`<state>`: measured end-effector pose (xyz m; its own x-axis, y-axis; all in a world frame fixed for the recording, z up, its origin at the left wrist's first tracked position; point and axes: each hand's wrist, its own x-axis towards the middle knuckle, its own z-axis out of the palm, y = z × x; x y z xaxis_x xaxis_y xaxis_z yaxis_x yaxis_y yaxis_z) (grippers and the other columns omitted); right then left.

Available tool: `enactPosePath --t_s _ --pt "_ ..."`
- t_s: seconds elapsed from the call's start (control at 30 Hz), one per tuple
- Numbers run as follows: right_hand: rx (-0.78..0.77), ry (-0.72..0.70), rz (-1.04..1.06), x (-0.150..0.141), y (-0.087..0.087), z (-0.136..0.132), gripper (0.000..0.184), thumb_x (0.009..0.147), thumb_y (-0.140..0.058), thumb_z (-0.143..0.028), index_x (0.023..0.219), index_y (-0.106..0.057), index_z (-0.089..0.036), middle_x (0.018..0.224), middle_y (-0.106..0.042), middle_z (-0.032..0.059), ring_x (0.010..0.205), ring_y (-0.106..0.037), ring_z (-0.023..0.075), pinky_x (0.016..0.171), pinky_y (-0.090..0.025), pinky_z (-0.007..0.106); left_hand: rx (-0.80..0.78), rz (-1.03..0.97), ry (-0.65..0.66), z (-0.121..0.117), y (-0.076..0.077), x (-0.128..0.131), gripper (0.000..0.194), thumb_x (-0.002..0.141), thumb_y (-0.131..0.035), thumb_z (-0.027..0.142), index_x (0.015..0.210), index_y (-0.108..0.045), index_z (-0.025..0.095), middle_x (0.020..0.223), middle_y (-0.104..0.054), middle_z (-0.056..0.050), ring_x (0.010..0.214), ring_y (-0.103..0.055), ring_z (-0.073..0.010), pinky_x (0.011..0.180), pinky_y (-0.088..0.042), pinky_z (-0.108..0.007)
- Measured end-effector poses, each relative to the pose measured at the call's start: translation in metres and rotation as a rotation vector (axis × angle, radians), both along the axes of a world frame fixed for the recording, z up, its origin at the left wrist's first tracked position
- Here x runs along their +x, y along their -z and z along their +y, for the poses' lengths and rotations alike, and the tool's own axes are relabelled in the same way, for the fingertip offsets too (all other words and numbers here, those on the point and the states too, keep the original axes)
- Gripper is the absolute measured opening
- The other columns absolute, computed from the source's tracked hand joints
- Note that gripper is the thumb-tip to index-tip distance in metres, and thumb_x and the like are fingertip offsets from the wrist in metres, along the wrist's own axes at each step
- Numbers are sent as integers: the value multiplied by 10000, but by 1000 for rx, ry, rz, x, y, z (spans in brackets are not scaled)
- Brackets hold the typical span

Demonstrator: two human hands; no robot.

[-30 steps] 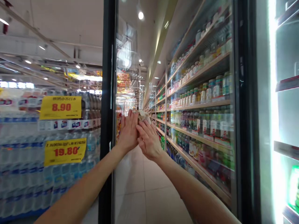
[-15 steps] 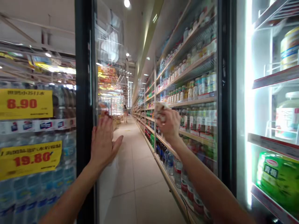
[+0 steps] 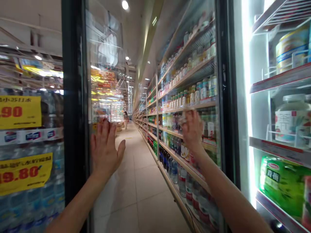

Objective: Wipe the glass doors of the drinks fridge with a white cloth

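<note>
A glass fridge door (image 3: 136,152) with a black frame (image 3: 74,97) stands swung out in front of me. My left hand (image 3: 104,150) lies flat against the left part of the glass, fingers spread, with nothing in it. Over on the right side of the pane, my right hand (image 3: 193,131) presses a crumpled pale cloth (image 3: 183,117) to the glass. That hand is blurred, and its fingers cover much of the cloth.
Right of the door, lit fridge shelves (image 3: 279,149) hold a white-capped bottle (image 3: 293,119) and a green pack (image 3: 282,181). Stacked water bottles (image 3: 29,181) with yellow price signs (image 3: 25,173) stand at left. Through the glass, a person (image 3: 125,119) is far down the aisle.
My hands, together at the middle of the glass a second ago, have parted. The right hand has moved rightward across the pane with the cloth; the left has gone to the left side.
</note>
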<state>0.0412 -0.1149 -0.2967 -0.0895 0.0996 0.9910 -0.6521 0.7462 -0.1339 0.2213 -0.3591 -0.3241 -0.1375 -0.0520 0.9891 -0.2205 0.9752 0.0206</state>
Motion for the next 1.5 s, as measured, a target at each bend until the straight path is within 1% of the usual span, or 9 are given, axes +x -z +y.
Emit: enactPosePath --t_s 0.13,0.37,0.53,0.63,0.77,0.87,1.1,1.33,1.5 --pt "-338 5 -82 -20 4 24 517 867 -286 -313 1351 -345 -143 1438 -265 155 1327 -235 293 1016 -247 571 -21 17 -28 1 4 -3 626 833 -420 364 1388 -197 181 1466 -189 -126 1365 -111 -269 1087 -133 -507" --pt "332 -90 136 49 30 -54 443 834 -383 -306 1271 -450 -288 1415 -350 11 1353 -198 212 1093 -195 459 -61 9 -35 1 12 -3 651 833 -429 344 1400 -144 200 1472 -168 -114 1361 -134 -267 1086 -132 -507" --pt "-241 12 -32 -12 20 25 511 843 -276 -280 1328 -386 -161 1407 -329 158 1299 -288 323 990 -252 609 -86 8 -27 3 22 -4 676 815 -460 336 1400 -140 223 1472 -174 -96 1360 -136 -269 1085 -140 -508" --pt "-370 4 -63 -14 15 20 520 848 -280 -291 1323 -400 -116 1397 -328 200 1293 -297 326 1001 -271 566 -77 21 -30 5 24 -5 672 820 -450 329 1401 -131 218 1473 -168 -99 1361 -134 -269 1087 -129 -515" --pt "92 -71 60 44 33 -54 461 843 -362 -311 1289 -444 -226 1420 -335 75 1342 -219 254 1062 -237 498 -62 12 7 5 26 -7 661 826 -444 325 1401 -133 221 1470 -172 -107 1361 -128 -269 1087 -116 -526" --pt "309 -93 159 55 50 -63 422 830 -396 -301 1243 -483 -281 1405 -365 27 1351 -203 222 1083 -204 480 -67 7 24 7 30 -7 663 822 -455 324 1399 -141 238 1462 -207 -102 1359 -144 -265 1090 -116 -520" --pt "-287 36 -73 -9 51 20 492 863 -305 -305 1335 -374 -185 1413 -319 153 1312 -273 303 1002 -273 577 -65 42 -17 16 33 -10 673 820 -454 306 1401 -127 215 1463 -198 -118 1358 -150 -257 1090 -110 -498" --pt "348 -170 186 71 82 -76 426 832 -409 -273 1254 -471 -265 1374 -403 42 1342 -217 237 1072 -203 486 -115 40 4 17 43 -13 672 814 -475 310 1395 -162 188 1445 -242 -136 1355 -165 -253 1090 -89 -487" --pt "-14 -24 84 11 108 0 506 862 -327 -251 1361 -318 -170 1411 -300 162 1327 -217 299 1007 -237 572 -167 -26 11 26 67 -11 678 808 -482 287 1395 -161 178 1424 -287 -146 1346 -198 -251 1084 -102 -494"
